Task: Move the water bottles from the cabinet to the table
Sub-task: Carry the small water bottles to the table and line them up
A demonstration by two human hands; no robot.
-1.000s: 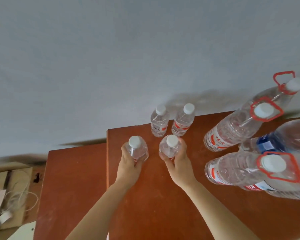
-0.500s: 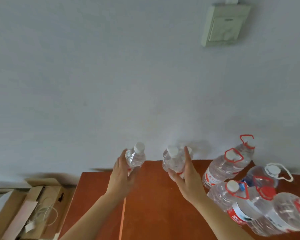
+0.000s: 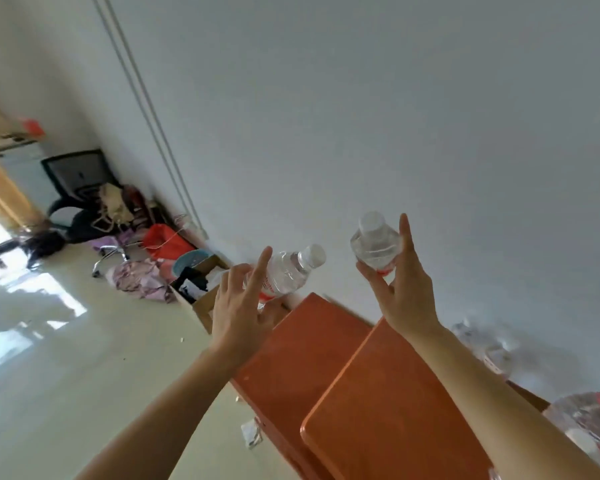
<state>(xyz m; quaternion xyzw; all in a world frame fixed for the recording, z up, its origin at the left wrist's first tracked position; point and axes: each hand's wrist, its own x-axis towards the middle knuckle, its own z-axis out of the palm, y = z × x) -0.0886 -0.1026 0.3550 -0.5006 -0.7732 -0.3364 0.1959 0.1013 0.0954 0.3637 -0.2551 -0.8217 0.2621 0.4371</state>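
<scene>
Head view: left hand [image 3: 238, 306] clasped round a tilted water bottle [image 3: 286, 275], right hand [image 3: 407, 299] round a second water bottle [image 3: 374, 249], both above the cabinet [image 3: 378, 393]; probably light, thin-walled, slippery, best gripped mid-body

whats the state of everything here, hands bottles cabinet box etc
left hand: grips the left bottle, index finger straight
left bottle: capped, tilted, held in the air
right hand: grips the right bottle from below
right bottle: capped, held in the air above the cabinet
cabinet: top bare where it shows
large bottles: on the cabinet, too blurred to tell more
cardboard box: open, on the floor
</scene>
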